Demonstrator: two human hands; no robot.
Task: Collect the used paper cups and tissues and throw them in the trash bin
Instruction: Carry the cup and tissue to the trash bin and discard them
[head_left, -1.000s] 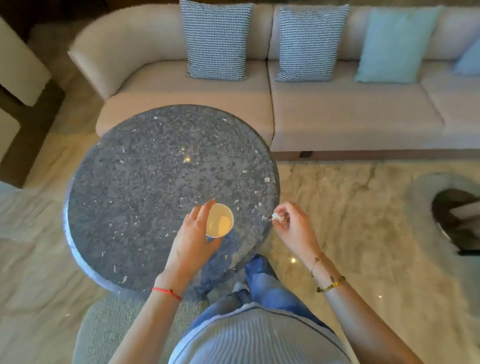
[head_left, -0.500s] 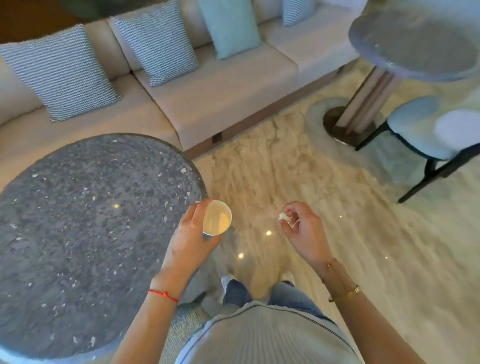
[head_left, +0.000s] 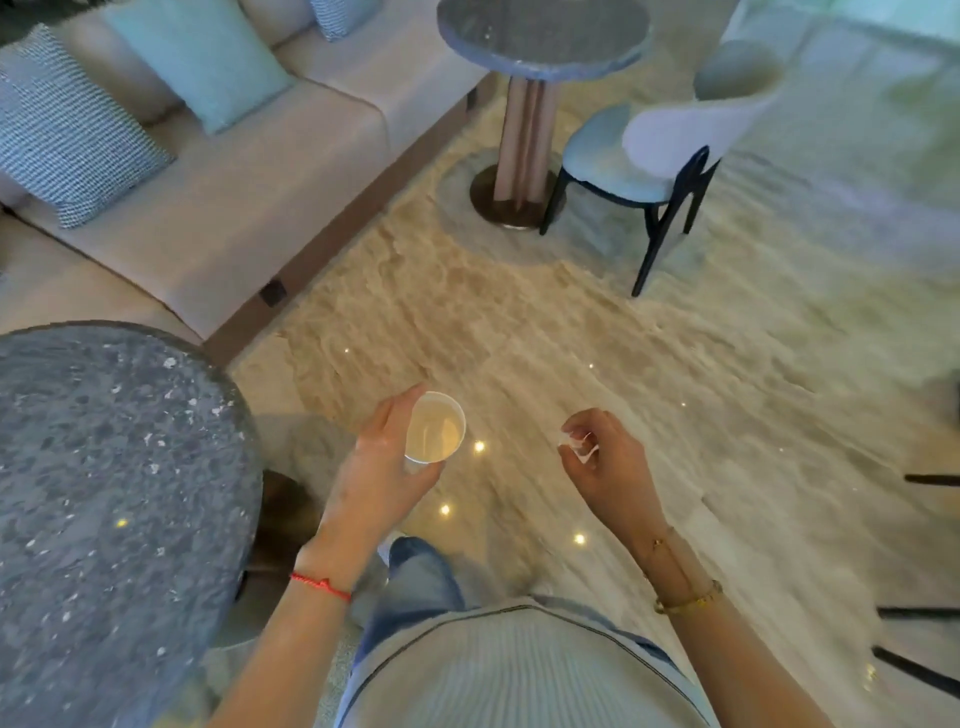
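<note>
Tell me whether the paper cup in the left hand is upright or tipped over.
Upright. The paper cup shows its open mouth facing up toward the camera, with the left hand gripping its side above the floor.

Round dark speckled stone table (head_left: 104, 493) looks polished; white paper cup (head_left: 434, 427) matt; beige veined marble floor (head_left: 727, 389) glossy; beige sofa (head_left: 249, 192) cloth.

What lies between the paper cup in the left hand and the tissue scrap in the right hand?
Nothing held or standing: in the head view, only bare marble floor with light reflections shows between the paper cup and the tissue scrap.
</note>
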